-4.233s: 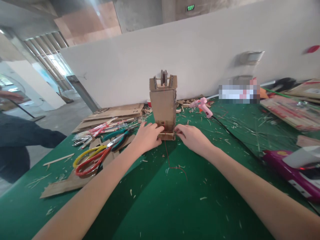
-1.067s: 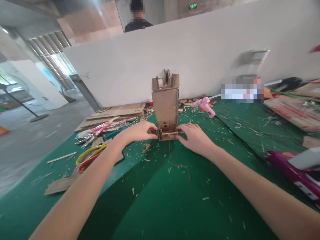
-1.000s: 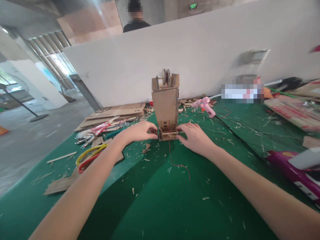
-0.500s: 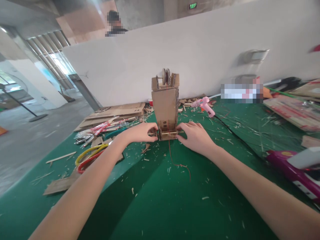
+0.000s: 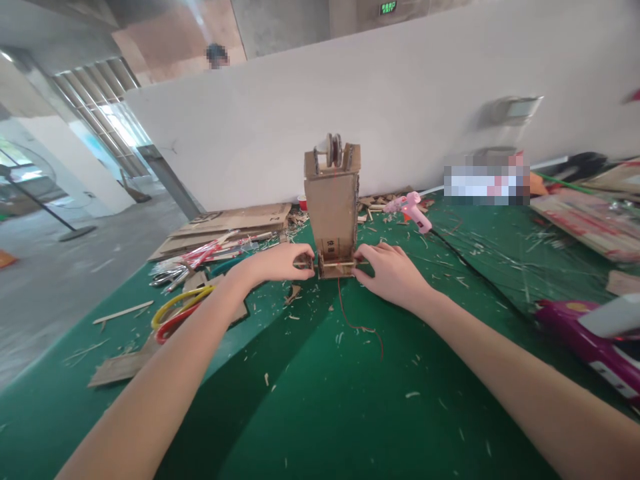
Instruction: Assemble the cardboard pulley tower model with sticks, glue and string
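Note:
A tall cardboard tower stands upright on the green table, with a pulley wheel mounted between two uprights at its top. Across its low base runs a thin wooden stick. My left hand pinches a small cardboard piece at the stick's left end. On the other side, my right hand has thumb and fingertips closed against the base's right edge, around the stick's right end; the exact contact is hard to make out. Red string trails from the base onto the table.
A pink glue gun lies behind my right hand, its black cord running right. Yellow-and-red-handled scissors, cardboard sheets and wrapped sticks lie left. A purple tool sits at right. A white partition rises behind.
Both hands stay at the tower's base with almost no movement. The view shifts slightly. Behind the partition, a person's head sits lower and a little further left.

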Motion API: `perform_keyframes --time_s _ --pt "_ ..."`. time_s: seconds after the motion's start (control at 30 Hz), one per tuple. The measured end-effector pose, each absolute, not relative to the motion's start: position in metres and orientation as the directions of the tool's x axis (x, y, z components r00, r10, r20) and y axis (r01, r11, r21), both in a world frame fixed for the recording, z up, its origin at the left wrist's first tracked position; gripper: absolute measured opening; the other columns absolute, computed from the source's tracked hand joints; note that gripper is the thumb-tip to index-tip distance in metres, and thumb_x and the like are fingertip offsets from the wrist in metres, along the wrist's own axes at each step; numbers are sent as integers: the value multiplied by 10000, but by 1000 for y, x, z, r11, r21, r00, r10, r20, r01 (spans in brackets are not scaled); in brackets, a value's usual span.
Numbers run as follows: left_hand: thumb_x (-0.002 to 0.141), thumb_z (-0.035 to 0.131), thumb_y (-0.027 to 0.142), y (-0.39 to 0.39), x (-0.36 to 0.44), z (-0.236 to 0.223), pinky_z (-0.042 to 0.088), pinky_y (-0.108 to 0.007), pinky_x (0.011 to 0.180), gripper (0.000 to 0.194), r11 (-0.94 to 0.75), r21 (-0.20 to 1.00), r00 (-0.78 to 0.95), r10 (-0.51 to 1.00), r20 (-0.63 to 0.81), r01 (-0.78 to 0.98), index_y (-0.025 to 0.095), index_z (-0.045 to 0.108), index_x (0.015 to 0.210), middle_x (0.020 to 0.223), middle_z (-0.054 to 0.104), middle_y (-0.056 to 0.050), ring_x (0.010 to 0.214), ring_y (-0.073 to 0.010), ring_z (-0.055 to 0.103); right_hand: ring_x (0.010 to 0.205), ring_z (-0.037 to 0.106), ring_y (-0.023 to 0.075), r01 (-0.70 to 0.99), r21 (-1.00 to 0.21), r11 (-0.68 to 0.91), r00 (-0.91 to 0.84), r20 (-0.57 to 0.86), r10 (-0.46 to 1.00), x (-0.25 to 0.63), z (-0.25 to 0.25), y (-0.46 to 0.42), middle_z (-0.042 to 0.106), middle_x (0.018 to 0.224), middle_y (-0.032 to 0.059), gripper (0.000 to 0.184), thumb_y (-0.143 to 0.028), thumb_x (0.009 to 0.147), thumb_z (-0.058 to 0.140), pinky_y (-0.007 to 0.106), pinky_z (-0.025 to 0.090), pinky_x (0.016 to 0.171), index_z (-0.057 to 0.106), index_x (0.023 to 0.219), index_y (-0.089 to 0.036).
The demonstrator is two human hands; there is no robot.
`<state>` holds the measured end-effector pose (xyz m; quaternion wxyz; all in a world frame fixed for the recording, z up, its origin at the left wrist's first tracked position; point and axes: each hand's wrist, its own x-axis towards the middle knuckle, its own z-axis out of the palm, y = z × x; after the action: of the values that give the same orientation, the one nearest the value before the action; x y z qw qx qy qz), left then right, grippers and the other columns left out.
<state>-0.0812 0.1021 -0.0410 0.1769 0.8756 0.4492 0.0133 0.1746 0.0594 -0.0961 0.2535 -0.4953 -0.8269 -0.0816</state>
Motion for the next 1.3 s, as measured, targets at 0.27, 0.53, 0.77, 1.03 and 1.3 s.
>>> perform_keyframes --time_s 0.27,0.53,0.77,1.03,1.3 --pt "753 604 492 101 -79 -41 455 -331 817 384 -545 337 604 791 -97 768 246 571 1046 1072 666 -46 953 -210 609 914 567 234 840 -151 522 -399 481 781 173 -97 60 680 925 30 87 -263 839 532 366 390 782 504 912 -224" --pt "739 647 456 99 -79 -41 457 -353 866 388 -553 376 614 787 -55 743 238 588 1054 1084 671 -48 989 -216 616 913 569 239 824 -174 539 -408 478 778 171 -96 60 674 926 51 71 -239 834 511 371 395 784 508 903 -221" --pt "721 668 458 99 -77 -42 458 -347 882 412 -538 371 595 802 -54 757 232 588 1055 1100 667 -49 1010 -216 615 917 574 240 822 -185 539 -408 469 783 170 -95 60 669 931 52 58 -236 837 506 369 397 794 495 893 -222" --pt "747 631 452 100 -77 -43 455 -351 882 391 -550 359 608 791 -66 755 233 569 1064 1118 657 -57 1013 -218 607 932 577 236 832 -180 525 -405 450 796 170 -95 58 671 962 56 84 -243 846 494 374 401 808 501 924 -215" --pt "774 580 455 100 -79 -42 444 -354 877 402 -546 347 604 793 -80 763 258 513 1119 1170 619 -64 1057 -227 579 1042 567 322 895 22 446 -433 283 856 203 -66 59 654 1103 106 341 -314 837 474 452 408 819 523 1160 -217"
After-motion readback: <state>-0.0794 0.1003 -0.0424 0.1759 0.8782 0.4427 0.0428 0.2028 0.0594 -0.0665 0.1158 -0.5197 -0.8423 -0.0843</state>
